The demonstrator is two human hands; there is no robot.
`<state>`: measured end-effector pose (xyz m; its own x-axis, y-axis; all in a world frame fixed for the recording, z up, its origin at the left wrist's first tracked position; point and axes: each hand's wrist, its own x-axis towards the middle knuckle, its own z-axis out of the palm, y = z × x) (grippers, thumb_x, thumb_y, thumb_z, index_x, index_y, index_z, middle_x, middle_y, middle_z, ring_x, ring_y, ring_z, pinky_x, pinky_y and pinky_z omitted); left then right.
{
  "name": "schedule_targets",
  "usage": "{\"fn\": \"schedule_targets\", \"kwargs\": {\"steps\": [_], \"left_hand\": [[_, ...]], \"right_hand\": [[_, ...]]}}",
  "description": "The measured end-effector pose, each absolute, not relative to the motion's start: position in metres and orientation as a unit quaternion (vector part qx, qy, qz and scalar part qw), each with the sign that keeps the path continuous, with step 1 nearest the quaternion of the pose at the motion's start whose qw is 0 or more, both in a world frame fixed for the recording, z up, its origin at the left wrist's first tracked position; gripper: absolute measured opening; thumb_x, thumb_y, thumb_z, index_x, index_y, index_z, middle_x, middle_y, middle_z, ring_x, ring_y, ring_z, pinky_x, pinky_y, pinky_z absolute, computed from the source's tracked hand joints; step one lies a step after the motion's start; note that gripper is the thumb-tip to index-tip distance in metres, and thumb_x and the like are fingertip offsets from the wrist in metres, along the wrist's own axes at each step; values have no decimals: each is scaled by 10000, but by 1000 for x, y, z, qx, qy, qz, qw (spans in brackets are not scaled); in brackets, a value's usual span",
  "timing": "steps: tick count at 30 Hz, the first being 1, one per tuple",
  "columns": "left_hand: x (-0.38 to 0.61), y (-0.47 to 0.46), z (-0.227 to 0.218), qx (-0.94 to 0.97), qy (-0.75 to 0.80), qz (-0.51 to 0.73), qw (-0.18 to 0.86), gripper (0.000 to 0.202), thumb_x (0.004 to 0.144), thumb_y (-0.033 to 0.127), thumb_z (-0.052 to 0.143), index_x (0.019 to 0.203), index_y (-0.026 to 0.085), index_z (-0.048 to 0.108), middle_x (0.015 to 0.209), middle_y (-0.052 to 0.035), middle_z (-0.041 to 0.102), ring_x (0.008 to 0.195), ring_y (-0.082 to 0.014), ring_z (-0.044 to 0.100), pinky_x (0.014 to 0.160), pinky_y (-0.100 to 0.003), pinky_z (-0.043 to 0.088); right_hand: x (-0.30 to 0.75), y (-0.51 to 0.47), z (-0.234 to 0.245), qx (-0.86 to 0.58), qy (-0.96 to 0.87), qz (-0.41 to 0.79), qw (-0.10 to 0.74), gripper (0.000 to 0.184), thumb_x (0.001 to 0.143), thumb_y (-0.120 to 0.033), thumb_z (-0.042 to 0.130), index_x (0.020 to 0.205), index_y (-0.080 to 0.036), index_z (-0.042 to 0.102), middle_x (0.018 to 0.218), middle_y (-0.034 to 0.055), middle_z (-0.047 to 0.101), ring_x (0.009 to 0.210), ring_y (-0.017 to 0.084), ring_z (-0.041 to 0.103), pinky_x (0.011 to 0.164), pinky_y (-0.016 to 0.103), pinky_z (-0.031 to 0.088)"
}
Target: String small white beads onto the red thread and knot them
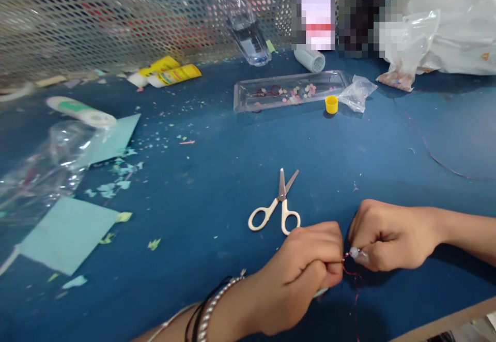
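At the lower right, my left hand [306, 272] and my right hand [393, 233] are close together, both with fingers closed. Between them runs a thin red string [356, 300] with small beads on it, one loose length hanging down toward the table edge. A pale, translucent bead [354, 252] shows at my right thumb and forefinger, which pinch the string there. My left fingers grip the string's other side; what lies inside that fist is hidden. Just beyond my left hand lie white-handled scissors [282, 200], blades apart.
A clear plastic tray [248, 103] holds beads and red string, beside a yellow cap [331, 105]. Glue tubes [174, 75], a bottle [251, 42] and a bag of beads [399, 79] stand or lie behind. Blue-green paper [70, 233] and scraps lie left.
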<state>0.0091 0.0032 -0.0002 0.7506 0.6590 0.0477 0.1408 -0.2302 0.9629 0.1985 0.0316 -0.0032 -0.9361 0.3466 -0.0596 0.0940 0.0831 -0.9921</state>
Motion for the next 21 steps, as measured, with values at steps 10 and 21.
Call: {"fn": "schedule_targets", "kwargs": {"steps": [10, 21], "left_hand": [[6, 7, 1, 661, 278, 212, 664, 277, 721, 119, 306, 457, 200, 288, 416, -3, 396, 483, -145, 406, 501, -284, 357], [8, 17, -9, 585, 106, 121, 795, 471, 831, 370, 254, 640, 134, 613, 642, -120, 657, 669, -216, 537, 723, -335, 422]], "right_hand": [[199, 31, -5, -149, -738, 650, 108, 252, 695, -94, 393, 509, -183, 248, 522, -63, 211, 490, 67, 204, 500, 226, 238], [199, 27, -10, -140, -776, 605, 110, 219, 675, -126, 444, 491, -167, 332, 514, -60, 248, 488, 69, 232, 488, 197, 252]]}}
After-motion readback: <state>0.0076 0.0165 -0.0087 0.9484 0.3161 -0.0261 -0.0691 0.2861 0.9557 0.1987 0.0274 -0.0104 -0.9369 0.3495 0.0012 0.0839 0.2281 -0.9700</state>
